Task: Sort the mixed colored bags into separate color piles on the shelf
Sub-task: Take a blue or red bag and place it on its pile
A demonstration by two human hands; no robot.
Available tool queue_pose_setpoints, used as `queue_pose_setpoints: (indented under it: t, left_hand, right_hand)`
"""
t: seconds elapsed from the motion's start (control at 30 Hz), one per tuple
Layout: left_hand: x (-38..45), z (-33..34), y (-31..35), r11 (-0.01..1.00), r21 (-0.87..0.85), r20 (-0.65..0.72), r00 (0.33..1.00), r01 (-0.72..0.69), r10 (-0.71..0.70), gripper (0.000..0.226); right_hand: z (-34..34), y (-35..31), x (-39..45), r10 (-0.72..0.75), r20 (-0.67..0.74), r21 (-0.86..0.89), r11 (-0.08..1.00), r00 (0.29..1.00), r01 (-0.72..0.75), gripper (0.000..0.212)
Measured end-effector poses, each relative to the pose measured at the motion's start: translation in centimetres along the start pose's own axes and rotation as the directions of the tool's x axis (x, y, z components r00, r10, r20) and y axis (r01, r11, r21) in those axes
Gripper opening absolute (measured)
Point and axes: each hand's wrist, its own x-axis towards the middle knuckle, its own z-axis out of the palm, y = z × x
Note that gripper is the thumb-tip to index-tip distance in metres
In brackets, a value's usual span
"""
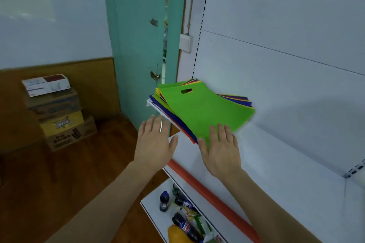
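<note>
A mixed stack of flat bags [171, 112] lies at the left end of the white shelf [276, 160]. A green bag [203, 108] with a cut-out handle sits on top; blue, yellow, orange and white edges stick out beneath it. My right hand [221, 148] is stretched flat, its fingertips resting on the near corner of the green bag. My left hand [155, 142] hovers with straight fingers at the stack's left edge, just off the shelf end, holding nothing.
The shelf's front edge carries an orange strip [213, 197]. A lower shelf [152, 211] holds soda bottles [183, 223] and snack packs. Stacked cardboard boxes [59, 112] stand on the wooden floor at left. A teal door [138, 45] is behind the stack.
</note>
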Motion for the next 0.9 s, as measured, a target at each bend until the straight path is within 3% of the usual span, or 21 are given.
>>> queue_pose_setpoints:
  t: [0.4,0.7,0.8,0.9]
  left_hand:
    - [15.8,3.7,-3.2,0.976,-0.044,0.025,0.977,-0.211,0.212,0.076]
    - [21.7,7.8,-2.7,0.864,0.042,0.188,0.853,-0.502,0.486,0.103]
    - [21.7,8.4,-2.5,0.831,0.038,0.21,0.817,-0.555,0.536,0.104]
    - [21.7,8.3,-1.9,0.816,0.023,0.206,0.801,-0.578,0.561,0.098]
  right_hand:
    - [4.4,-2.1,11.4,0.207,0.113,-0.028,0.978,0.972,-0.205,0.088]
    - [5.3,-1.9,10.3,0.296,0.106,-0.136,0.95,0.949,-0.281,0.083]
    - [4.3,-2.0,9.4,0.417,0.098,-0.18,0.9,0.904,-0.396,0.074]
    - [3.5,-2.3,8.4,0.595,0.039,-0.221,0.788,0.803,-0.574,0.067]
